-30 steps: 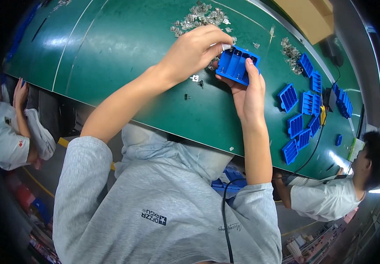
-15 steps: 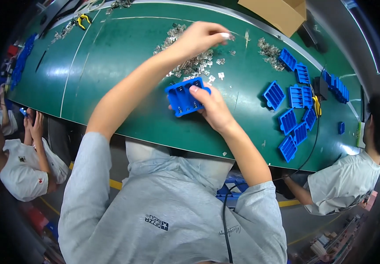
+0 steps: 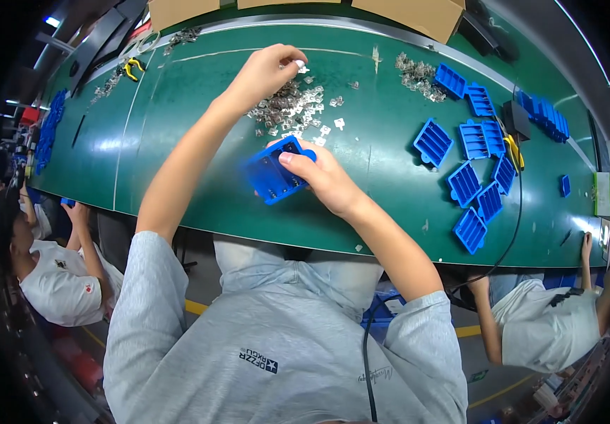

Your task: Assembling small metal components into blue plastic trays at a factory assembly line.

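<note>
One blue tray [image 3: 274, 174] is being gripped by the right hand [image 3: 322, 177] near the worktop's [image 3: 178, 141] front edge, while the left hand [image 3: 266, 71] is pinching a small metal piece [image 3: 299, 65] above the pile of metal clips [image 3: 287, 109]. Plenty of clips are waiting, so I'd judge loading far from finished; filled slots can't be made out.

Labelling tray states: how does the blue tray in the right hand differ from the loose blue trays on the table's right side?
The held blue tray is gripped by the right hand and tilted above the green table; the loose blue trays lie flat, untouched. The held one is single; the loose ones cluster. Both share colour and ribbed rectangular shape.
</note>
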### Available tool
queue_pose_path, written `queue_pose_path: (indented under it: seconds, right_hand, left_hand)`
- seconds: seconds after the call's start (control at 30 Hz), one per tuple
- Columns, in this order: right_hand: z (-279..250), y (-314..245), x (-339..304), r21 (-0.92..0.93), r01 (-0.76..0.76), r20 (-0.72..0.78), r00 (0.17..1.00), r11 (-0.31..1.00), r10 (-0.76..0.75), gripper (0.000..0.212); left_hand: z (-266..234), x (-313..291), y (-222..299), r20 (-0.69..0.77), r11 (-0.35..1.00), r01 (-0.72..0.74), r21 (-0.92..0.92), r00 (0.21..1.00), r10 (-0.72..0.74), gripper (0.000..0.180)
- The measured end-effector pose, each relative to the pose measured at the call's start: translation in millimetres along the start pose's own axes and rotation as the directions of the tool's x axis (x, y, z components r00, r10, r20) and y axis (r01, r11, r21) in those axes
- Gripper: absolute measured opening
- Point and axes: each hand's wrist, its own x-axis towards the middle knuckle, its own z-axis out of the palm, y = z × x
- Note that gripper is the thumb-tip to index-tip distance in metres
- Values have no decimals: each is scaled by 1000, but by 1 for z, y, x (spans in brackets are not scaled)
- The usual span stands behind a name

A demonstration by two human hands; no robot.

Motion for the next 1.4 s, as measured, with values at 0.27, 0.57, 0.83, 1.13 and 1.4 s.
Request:
queue_pose_path:
  seconds: [0.27, 0.57, 0.83, 1.13, 1.4]
  right_hand:
    - [1, -6, 0, 21, 30, 15, 999, 999, -30, 25]
    - [-1, -3, -1, -6, 45, 8, 999, 999, -45, 24]
    - [-3, 3, 6, -38, 35, -40, 999, 999, -36, 33]
    - [-57, -19, 14, 663, 405, -463, 883, 630, -80, 58]
    - [-76, -44, 7, 666, 563, -563, 810, 489, -166, 51]
  left_hand:
    - [5, -7, -5, 18, 951, -89, 295, 996, 87, 18]
    - [14, -17, 16, 188, 851, -138, 507, 981, 46, 26]
    - [9, -20, 17, 297, 734, -247, 633, 953, 65, 39]
    - [-18, -50, 63, 259, 973, -144, -178, 947, 188, 48]
    - [4, -64, 33, -90, 997, -46, -69, 995, 40, 29]
